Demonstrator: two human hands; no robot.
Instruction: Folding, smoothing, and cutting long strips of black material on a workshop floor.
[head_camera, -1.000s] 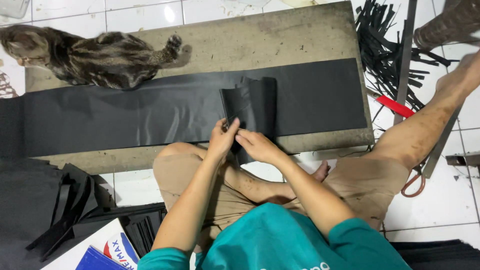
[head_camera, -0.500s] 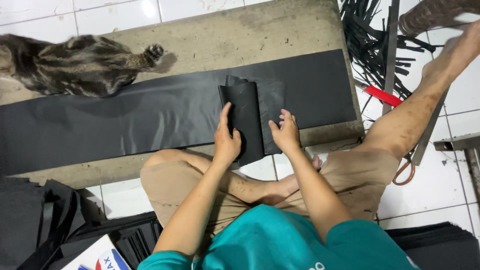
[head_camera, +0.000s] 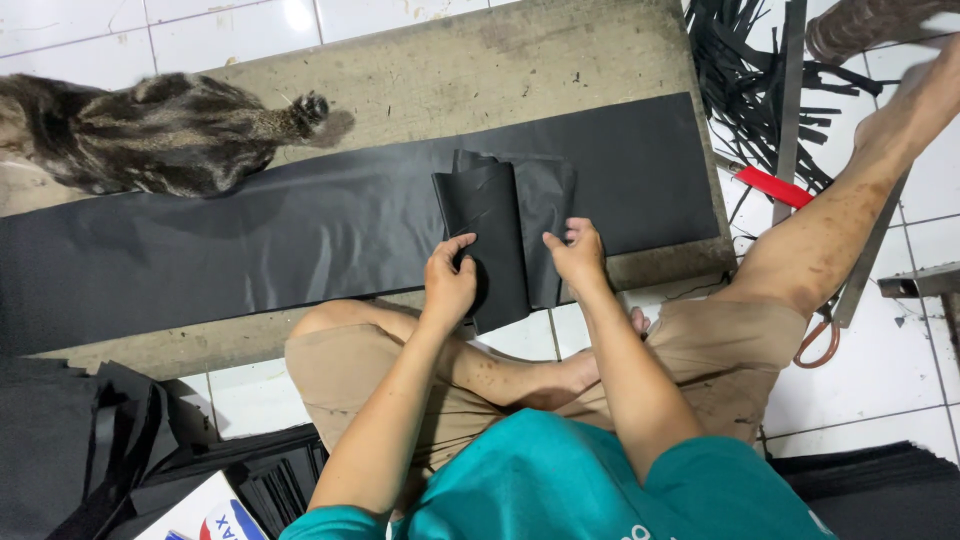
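The folded black sheet lay near the middle of the long black strip spread across the surface, its lower end hanging over the near edge toward the person's lap. It looked thin, light and limp, creased where it doubled over, so it would likely slide and sag rather than hold a shape; the outer edges seemed the best places to take hold (pinching near a corner would keep the layers together).

The left hand rested at the sheet's 7 o'clock edge, fingers curled and thumb pressing the fabric, loosely gripping it. The right hand sat at about 4 o'clock, fingers bent, fingertips pinning the wider layer underneath.

A striped cat lay at 10 o'clock, partly on the strip. Black offcuts were piled at 2 o'clock.
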